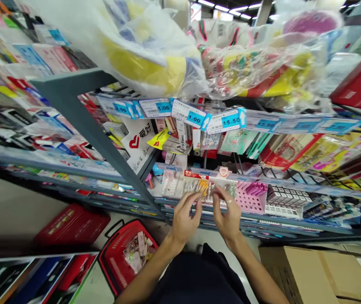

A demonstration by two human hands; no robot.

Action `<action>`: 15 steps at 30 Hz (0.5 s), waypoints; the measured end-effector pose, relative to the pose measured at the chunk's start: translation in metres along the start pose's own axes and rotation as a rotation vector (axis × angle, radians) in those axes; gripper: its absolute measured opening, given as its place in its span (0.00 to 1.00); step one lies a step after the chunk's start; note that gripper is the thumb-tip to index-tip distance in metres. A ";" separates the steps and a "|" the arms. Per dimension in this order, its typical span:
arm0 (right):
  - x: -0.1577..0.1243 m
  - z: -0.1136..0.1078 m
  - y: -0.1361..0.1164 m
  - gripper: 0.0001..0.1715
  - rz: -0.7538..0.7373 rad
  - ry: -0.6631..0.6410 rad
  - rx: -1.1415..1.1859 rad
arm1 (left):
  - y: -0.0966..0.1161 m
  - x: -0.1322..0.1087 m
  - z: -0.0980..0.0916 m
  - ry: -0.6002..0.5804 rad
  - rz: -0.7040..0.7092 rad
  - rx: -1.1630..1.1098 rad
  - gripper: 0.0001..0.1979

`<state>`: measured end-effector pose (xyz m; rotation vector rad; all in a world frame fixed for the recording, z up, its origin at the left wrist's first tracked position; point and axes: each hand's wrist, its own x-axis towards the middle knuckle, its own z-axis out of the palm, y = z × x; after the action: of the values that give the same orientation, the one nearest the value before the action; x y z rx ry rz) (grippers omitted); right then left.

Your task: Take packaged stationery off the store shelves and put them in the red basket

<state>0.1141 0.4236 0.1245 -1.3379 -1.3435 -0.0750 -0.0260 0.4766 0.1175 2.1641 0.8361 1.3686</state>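
My left hand [185,219] and my right hand [228,215] reach side by side into a low store shelf. Their fingertips are at a row of small clear retail packets [214,190], one with orange contents [196,188]. Both sets of fingers are close together at the packets, and I cannot tell whether either hand grips one. A pink perforated plastic holder [252,198] stands just right of my right hand. A ring shows on a finger of my right hand.
A red shopping basket [126,257] holding packaged goods sits on the floor below my left arm, with a second red basket [72,223] beyond it. A cardboard box [310,274] stands at the lower right. A grey steel shelf upright [88,126] and price labels [188,113] are ahead, under plastic-wrapped goods [149,55].
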 end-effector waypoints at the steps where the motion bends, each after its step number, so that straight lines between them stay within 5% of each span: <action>1: -0.018 0.009 0.008 0.24 -0.019 -0.054 0.049 | -0.017 -0.025 0.001 -0.006 -0.082 -0.009 0.13; 3: -0.057 0.039 0.030 0.23 -0.040 -0.246 0.168 | -0.055 -0.083 0.001 -0.021 -0.326 0.067 0.12; 5: -0.099 0.079 0.055 0.21 0.036 -0.517 0.245 | -0.090 -0.147 -0.007 -0.181 -0.692 0.259 0.13; 9: -0.181 0.162 0.090 0.22 0.280 -1.240 0.105 | -0.123 -0.269 -0.051 -0.384 -1.395 0.483 0.20; 11: -0.219 0.201 0.094 0.22 0.328 -1.485 0.019 | -0.131 -0.316 -0.082 -0.350 -1.555 0.433 0.21; 15: -0.297 0.276 0.088 0.17 0.391 -1.714 -0.033 | -0.171 -0.387 -0.127 -0.284 -1.657 0.271 0.11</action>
<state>-0.0993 0.4632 -0.2292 -1.6255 -2.3116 1.6415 -0.3109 0.3367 -0.1896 0.9468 1.9853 0.0725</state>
